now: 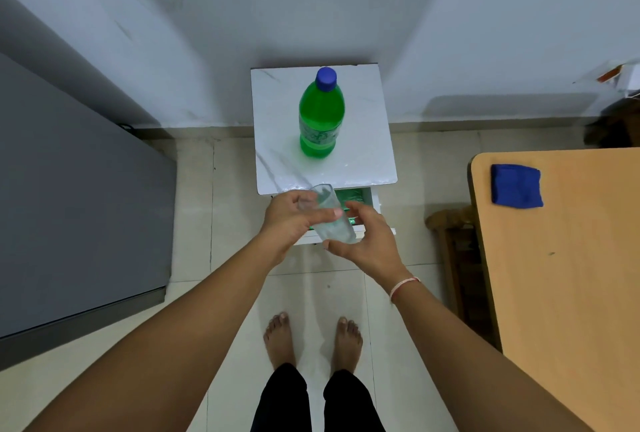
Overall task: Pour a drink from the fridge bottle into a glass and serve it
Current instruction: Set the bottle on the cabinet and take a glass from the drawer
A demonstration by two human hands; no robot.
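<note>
A green plastic bottle (321, 116) with a blue cap stands upright on the small white marble-topped stand (363, 154) against the wall. In front of the stand, over its pulled-out drawer (365, 201), I hold an empty clear glass (329, 215), tilted with its rim away from me. My left hand (291, 220) wraps the glass from the left, thumb across its side. My right hand (367, 241) touches the glass near its base with spread fingers.
The grey fridge (76, 206) fills the left side, its door shut. A wooden table (571, 276) with a folded blue cloth (516, 185) stands at the right, a wooden stool (450, 224) beside it. My bare feet stand on the tiled floor.
</note>
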